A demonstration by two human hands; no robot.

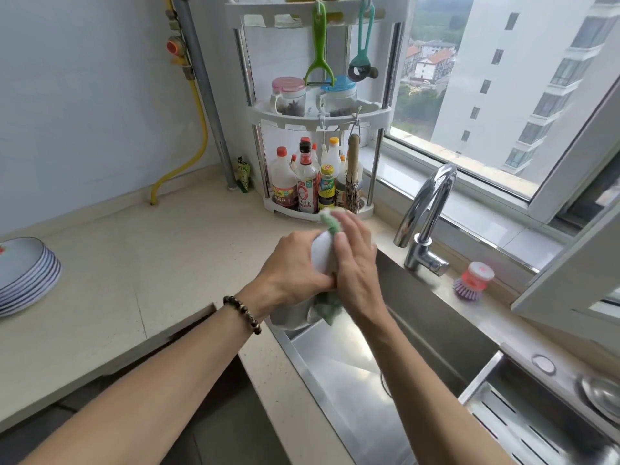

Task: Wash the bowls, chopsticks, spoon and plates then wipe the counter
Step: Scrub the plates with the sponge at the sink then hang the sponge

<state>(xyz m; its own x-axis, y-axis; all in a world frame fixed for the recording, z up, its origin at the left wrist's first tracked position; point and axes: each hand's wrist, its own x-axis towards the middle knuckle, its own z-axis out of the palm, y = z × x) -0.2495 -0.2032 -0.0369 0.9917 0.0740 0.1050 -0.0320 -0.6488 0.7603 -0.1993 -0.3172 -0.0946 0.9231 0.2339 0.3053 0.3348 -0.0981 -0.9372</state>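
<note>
Over the left end of the steel sink (436,317), my left hand (295,266) grips a white bowl (322,253) tilted on its side. My right hand (355,260) presses a green cloth (330,221) against the bowl, fingers curled over it; more of the cloth (330,308) hangs below my hands. Another pale dish (292,318) shows under my hands at the sink's left edge, mostly hidden. A stack of several blue-rimmed plates (27,276) sits on the beige counter (151,263) at far left.
A chrome faucet (426,223) rises behind the sink. A pink and purple dish brush (473,280) lies on the ledge. A white corner rack (318,105) holds sauce bottles, jars and hanging tools. A slotted drain tray (523,424) and a metal bowl (600,394) are at lower right.
</note>
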